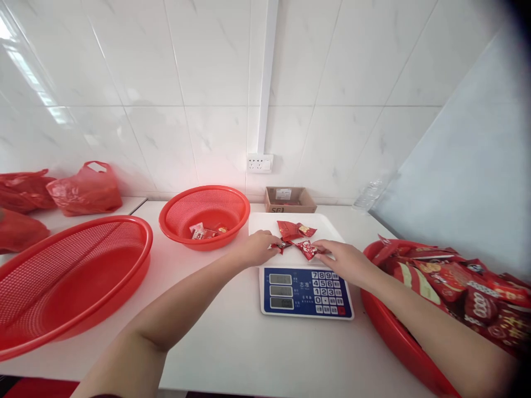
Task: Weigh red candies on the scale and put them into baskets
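While both forearms reach over the white surface [232, 342], the left hand [259, 249] pinches one red candy wrapper [279, 246] and the right hand [346, 258] pinches another [307, 250], both on the scale [305, 287]. A sideways nudge could knock candies off the tray. Baskets crowd both sides: large empty basket [70, 276], heaped basket [398, 337]. Beyond, a small basket [205, 215] and a cardboard box [289, 199] stand by the wall.

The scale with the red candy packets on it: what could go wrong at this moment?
1. Both the left hand and the right hand touch red packets on the scale. Their pressure on the tray may distort the reading.
2. The packets near the tray's front edge could slide onto the keypad.
3. The full red basket sits right beside the right forearm; a bump might spill packets.
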A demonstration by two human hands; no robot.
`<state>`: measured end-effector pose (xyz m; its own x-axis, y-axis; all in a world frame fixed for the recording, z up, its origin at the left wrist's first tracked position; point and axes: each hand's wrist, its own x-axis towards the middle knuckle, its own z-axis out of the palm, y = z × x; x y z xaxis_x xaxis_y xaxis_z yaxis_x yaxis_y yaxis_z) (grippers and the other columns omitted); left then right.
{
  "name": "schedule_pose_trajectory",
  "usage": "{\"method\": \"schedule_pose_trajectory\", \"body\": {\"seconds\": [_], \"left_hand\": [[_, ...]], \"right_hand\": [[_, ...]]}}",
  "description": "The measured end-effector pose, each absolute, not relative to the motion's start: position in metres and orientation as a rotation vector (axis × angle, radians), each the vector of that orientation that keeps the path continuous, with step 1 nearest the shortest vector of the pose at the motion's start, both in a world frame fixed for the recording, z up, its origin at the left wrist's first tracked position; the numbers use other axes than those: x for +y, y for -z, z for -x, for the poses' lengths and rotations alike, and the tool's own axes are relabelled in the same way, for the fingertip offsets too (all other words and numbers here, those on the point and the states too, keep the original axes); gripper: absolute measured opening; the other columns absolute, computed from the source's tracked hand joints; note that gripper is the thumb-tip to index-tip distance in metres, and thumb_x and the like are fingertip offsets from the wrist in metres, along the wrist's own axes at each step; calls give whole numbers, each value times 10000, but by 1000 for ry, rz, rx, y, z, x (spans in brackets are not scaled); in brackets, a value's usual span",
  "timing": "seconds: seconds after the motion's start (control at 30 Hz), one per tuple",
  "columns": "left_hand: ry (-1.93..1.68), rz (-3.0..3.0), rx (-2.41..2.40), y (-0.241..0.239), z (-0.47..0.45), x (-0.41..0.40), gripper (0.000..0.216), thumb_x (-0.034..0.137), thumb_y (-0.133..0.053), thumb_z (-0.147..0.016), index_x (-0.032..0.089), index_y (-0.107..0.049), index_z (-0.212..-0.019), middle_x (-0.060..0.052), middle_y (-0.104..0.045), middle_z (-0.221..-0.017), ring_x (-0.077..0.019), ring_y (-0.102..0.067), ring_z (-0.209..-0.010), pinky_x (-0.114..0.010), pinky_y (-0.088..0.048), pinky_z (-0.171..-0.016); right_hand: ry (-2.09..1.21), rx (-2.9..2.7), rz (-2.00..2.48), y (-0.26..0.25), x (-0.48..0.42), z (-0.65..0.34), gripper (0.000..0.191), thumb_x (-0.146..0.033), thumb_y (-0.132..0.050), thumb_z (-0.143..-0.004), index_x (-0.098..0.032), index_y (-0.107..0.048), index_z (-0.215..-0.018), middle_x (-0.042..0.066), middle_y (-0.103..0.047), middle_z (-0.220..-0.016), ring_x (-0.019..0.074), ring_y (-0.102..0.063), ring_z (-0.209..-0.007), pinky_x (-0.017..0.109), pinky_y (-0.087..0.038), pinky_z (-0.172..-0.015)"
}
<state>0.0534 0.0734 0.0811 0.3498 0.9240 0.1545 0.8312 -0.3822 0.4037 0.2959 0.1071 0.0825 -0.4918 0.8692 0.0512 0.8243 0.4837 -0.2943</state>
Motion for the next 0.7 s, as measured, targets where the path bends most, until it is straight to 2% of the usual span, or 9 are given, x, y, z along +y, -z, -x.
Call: {"method": "schedule_pose_trajectory", "body": {"seconds": [0.2,0.3,0.47,0.6,0.67,0.7], "left_hand": [[-522,-2417,1571,-79,-72,74,268,314,-498,-850,258,-635,-1073,-36,-658,-984,-204,-587,-962,-288,-478,-789],[-537,-2412,1636,-85,-59,72,300,337,-487,-862,255,-597,-1129,-29,-637,-1088,-193,-556,-1044,-282,-451,-868],[-482,-2270,2004,-100,9,68,399,342,-445,-881,229,-480,-1262,-61,-520,-1288,-220,-438,-1209,-331,-360,-984],[-332,-1998,2382,-106,81,58,572,353,-520,-832,215,-350,-1361,-121,-330,-1439,-293,-205,-1353,-463,-212,-1060],[-241,-1790,2555,-107,116,49,730,371,-624,-750,169,-317,-1381,-207,-242,-1462,-392,-92,-1360,-603,-133,-1026],[-200,-1678,2619,-106,133,45,811,395,-663,-707,136,-303,-1386,-261,-216,-1453,-456,-84,-1339,-666,-145,-976]], "right_hand": [[-287,-2553,1425,-79,113,-285,344,-309,-442,-818,-238,-587,-1122,46,-657,-1143,224,-618,-1007,348,-469,-858],[-248,-2540,1415,-84,111,-294,360,-353,-428,-828,-237,-581,-1132,51,-669,-1118,226,-626,-992,352,-481,-844],[-115,-2529,1435,-85,100,-336,413,-422,-417,-805,-224,-615,-1108,68,-669,-1127,274,-614,-1025,424,-491,-874],[-32,-2531,1414,-69,98,-368,435,-458,-431,-778,-229,-638,-1085,80,-706,-1030,298,-647,-940,464,-531,-811],[12,-2531,1395,-62,99,-377,440,-463,-424,-782,-231,-641,-1087,87,-709,-1008,303,-648,-926,476,-533,-807],[34,-2529,1381,-60,99,-379,441,-465,-420,-787,-234,-640,-1091,90,-708,-1009,303,-647,-925,480,-531,-809]]}}
